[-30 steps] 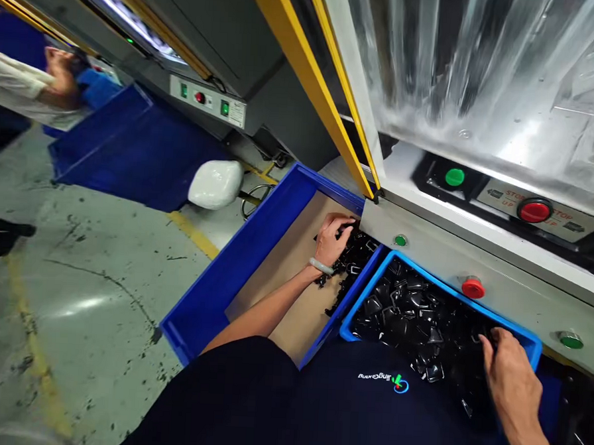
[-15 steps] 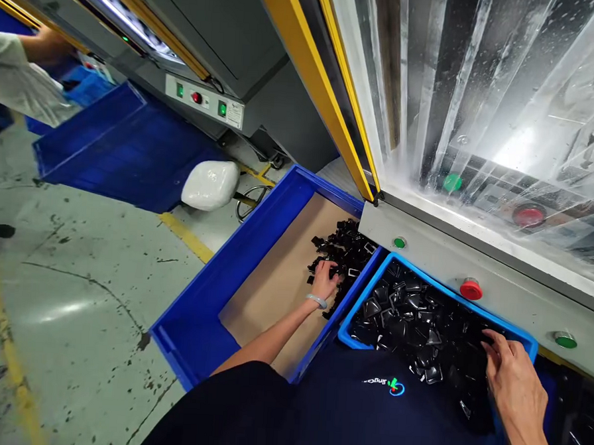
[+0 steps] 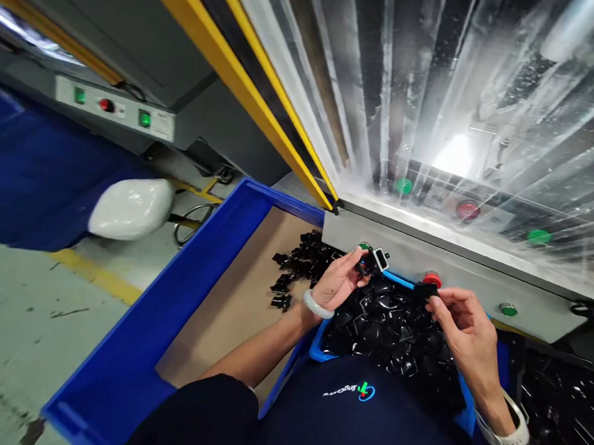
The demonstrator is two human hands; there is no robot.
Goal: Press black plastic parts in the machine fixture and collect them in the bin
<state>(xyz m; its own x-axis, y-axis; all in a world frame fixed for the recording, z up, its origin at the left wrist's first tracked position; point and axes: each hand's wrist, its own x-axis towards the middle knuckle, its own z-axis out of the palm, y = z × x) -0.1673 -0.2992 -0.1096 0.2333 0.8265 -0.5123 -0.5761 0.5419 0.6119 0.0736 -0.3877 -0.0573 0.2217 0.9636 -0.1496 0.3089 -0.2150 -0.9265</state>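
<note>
Pinching black parts (image 3: 373, 261), left hand (image 3: 337, 282), right hand (image 3: 458, 320), above blue crate (image 3: 319, 348).

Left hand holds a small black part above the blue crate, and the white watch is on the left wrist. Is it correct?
Wrong: the white watch is on the right wrist, not the left; the head view shows it. The rest stands.
</note>
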